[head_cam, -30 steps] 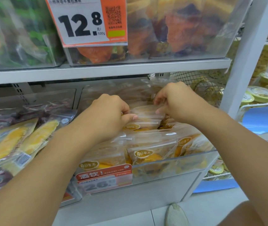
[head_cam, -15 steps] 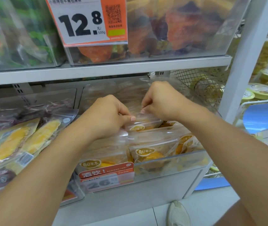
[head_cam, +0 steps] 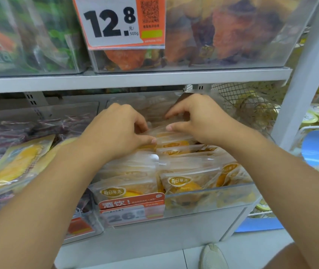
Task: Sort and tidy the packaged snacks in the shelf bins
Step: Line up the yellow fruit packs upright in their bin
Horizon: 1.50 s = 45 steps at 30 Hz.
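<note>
A clear shelf bin [head_cam: 232, 193] holds several translucent snack packets [head_cam: 185, 181] with orange contents, standing in rows. Both hands reach into the back of the bin. My left hand [head_cam: 120, 131] has curled fingers and its thumb presses on the top edge of a rear packet [head_cam: 174, 141], gripping it. My right hand [head_cam: 199, 117] is just to the right, with thumb and forefinger curved around the clear top of the same rear row. The packet parts under the hands are hidden.
To the left lies a bin of yellow and purple packets [head_cam: 19, 162]. An upper shelf [head_cam: 135, 78] with bins and a 12.8 price tag [head_cam: 114, 22] hangs close overhead. A wire basket [head_cam: 251, 105] and a white post [head_cam: 298, 90] stand on the right.
My right hand has shifted back and up a little, and its fingers have loosened from a tight fist into a wider pinch. My left hand has stayed on the rear packets.
</note>
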Available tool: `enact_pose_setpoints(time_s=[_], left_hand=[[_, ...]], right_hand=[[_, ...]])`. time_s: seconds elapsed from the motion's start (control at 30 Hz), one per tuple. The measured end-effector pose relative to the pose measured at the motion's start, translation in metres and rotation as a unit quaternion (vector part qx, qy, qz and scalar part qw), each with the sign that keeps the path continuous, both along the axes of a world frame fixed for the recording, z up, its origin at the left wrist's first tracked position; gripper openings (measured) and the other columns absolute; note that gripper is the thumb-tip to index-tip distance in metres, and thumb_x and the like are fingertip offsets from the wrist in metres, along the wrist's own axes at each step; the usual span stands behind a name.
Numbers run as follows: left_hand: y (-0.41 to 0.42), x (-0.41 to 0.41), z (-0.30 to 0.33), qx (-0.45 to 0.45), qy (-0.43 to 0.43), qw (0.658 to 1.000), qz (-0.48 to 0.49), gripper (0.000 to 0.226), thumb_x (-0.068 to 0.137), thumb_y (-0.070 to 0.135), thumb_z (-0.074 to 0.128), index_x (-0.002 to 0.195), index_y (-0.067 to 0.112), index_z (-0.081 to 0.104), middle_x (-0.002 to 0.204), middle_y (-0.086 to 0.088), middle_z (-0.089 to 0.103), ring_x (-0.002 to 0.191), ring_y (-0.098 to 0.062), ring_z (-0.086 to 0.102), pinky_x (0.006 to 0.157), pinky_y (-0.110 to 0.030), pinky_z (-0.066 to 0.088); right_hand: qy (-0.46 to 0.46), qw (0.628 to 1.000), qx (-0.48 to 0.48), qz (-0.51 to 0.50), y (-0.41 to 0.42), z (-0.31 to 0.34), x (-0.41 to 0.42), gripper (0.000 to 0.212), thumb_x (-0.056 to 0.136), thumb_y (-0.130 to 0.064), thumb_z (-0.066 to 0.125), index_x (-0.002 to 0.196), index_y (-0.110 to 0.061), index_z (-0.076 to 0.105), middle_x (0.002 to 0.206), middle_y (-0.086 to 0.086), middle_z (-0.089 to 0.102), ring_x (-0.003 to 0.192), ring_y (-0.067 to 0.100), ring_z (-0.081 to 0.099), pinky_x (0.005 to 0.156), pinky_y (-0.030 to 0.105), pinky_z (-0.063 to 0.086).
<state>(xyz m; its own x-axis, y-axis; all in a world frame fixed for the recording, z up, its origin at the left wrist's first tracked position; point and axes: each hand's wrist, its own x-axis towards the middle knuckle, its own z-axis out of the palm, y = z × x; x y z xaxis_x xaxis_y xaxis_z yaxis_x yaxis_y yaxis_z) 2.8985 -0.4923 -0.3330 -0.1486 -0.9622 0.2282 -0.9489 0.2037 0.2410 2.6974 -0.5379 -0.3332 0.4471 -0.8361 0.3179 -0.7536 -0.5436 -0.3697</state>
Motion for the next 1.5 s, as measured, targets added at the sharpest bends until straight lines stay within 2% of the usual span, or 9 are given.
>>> enact_pose_setpoints(time_s=[0.2, 0.37, 0.53, 0.63, 0.8, 1.0, 1.13, 1.23, 1.5], left_hand=[[-0.003, 0.002, -0.003, -0.004, -0.033, 0.999, 0.026, 0.030, 0.076, 0.062, 0.073, 0.090, 0.036, 0.075, 0.087, 0.008, 0.069, 0.091, -0.018, 0.061, 0.080, -0.040, 0.054], [-0.007, 0.010, -0.003, 0.035, -0.038, 0.996, 0.078, 0.026, 0.076, 0.054, 0.078, 0.070, 0.029, 0.075, 0.075, 0.005, 0.068, 0.081, -0.021, 0.064, 0.072, -0.034, 0.049], [-0.006, 0.009, 0.001, 0.034, -0.016, 0.999, 0.032, 0.025, 0.073, 0.056, 0.079, 0.078, 0.033, 0.071, 0.077, 0.014, 0.066, 0.082, -0.013, 0.063, 0.076, -0.034, 0.053], [-0.008, -0.001, -0.001, 0.002, 0.020, 1.000, 0.003, 0.030, 0.076, 0.064, 0.072, 0.081, 0.034, 0.070, 0.075, 0.015, 0.066, 0.078, -0.010, 0.063, 0.076, -0.034, 0.055], [-0.013, -0.015, 0.000, -0.038, -0.008, 0.999, -0.007, 0.017, 0.083, 0.046, 0.074, 0.095, 0.034, 0.070, 0.082, 0.008, 0.068, 0.087, -0.022, 0.065, 0.079, -0.038, 0.055], [-0.016, -0.038, 0.001, -0.098, -0.134, 0.986, -0.011, 0.012, 0.087, 0.017, 0.071, 0.092, 0.026, 0.065, 0.085, -0.001, 0.062, 0.077, -0.029, 0.054, 0.065, -0.036, 0.040], [-0.028, -0.025, -0.009, 0.014, 0.060, 0.998, -0.010, 0.022, 0.089, 0.014, 0.072, 0.073, 0.020, 0.058, 0.072, -0.002, 0.068, 0.066, -0.023, 0.068, 0.066, -0.041, 0.058], [-0.028, -0.024, -0.012, 0.097, 0.227, 0.969, -0.012, 0.019, 0.091, 0.014, 0.069, 0.078, 0.015, 0.056, 0.070, -0.006, 0.070, 0.063, -0.017, 0.073, 0.064, -0.039, 0.062], [-0.031, -0.031, -0.004, 0.085, 0.045, 0.995, -0.018, 0.018, 0.085, 0.014, 0.074, 0.073, 0.023, 0.064, 0.074, 0.003, 0.069, 0.075, -0.015, 0.066, 0.070, -0.031, 0.056]], right_hand=[[0.090, 0.995, -0.039, 0.029, -0.005, 0.004, 0.035, 0.009, 0.082, -0.037, 0.077, 0.084, -0.028, 0.079, 0.075, -0.005, 0.070, 0.075, 0.018, 0.063, 0.070, 0.033, 0.054], [0.153, 0.984, -0.064, -0.061, -0.009, 0.010, 0.017, 0.029, 0.081, -0.043, 0.078, 0.073, -0.016, 0.071, 0.065, 0.001, 0.058, 0.069, 0.029, 0.062, 0.064, 0.032, 0.048], [0.128, 0.986, -0.039, -0.100, -0.005, 0.009, -0.001, 0.053, 0.077, -0.055, 0.076, 0.053, -0.014, 0.053, 0.055, 0.004, 0.050, 0.055, 0.020, 0.049, 0.060, 0.029, 0.039], [0.112, 0.987, -0.069, -0.097, -0.002, 0.002, 0.006, 0.049, 0.076, -0.058, 0.076, 0.058, -0.020, 0.052, 0.063, 0.000, 0.052, 0.063, 0.023, 0.052, 0.062, 0.030, 0.039], [0.117, 0.989, -0.013, -0.090, 0.004, 0.008, -0.015, 0.023, 0.075, -0.043, 0.083, 0.083, -0.025, 0.071, 0.079, -0.009, 0.064, 0.082, 0.015, 0.062, 0.075, 0.030, 0.050], [0.074, 0.988, 0.058, -0.119, -0.004, 0.005, -0.023, 0.024, 0.074, -0.037, 0.086, 0.071, -0.016, 0.073, 0.067, -0.005, 0.063, 0.074, 0.015, 0.058, 0.070, 0.027, 0.046], [0.015, 0.989, 0.072, -0.129, 0.001, 0.004, -0.022, 0.026, 0.075, -0.033, 0.086, 0.060, -0.017, 0.072, 0.071, -0.002, 0.070, 0.079, 0.012, 0.067, 0.078, 0.032, 0.055], [-0.049, 0.989, 0.072, -0.121, 0.012, 0.010, -0.025, 0.027, 0.077, -0.029, 0.084, 0.058, -0.017, 0.070, 0.060, -0.005, 0.068, 0.058, -0.001, 0.061, 0.067, 0.025, 0.051], [-0.081, 0.983, 0.120, -0.115, 0.013, 0.000, -0.025, 0.027, 0.067, -0.038, 0.089, 0.059, -0.018, 0.073, 0.039, -0.016, 0.054, 0.043, -0.013, 0.050, 0.058, 0.014, 0.038]])
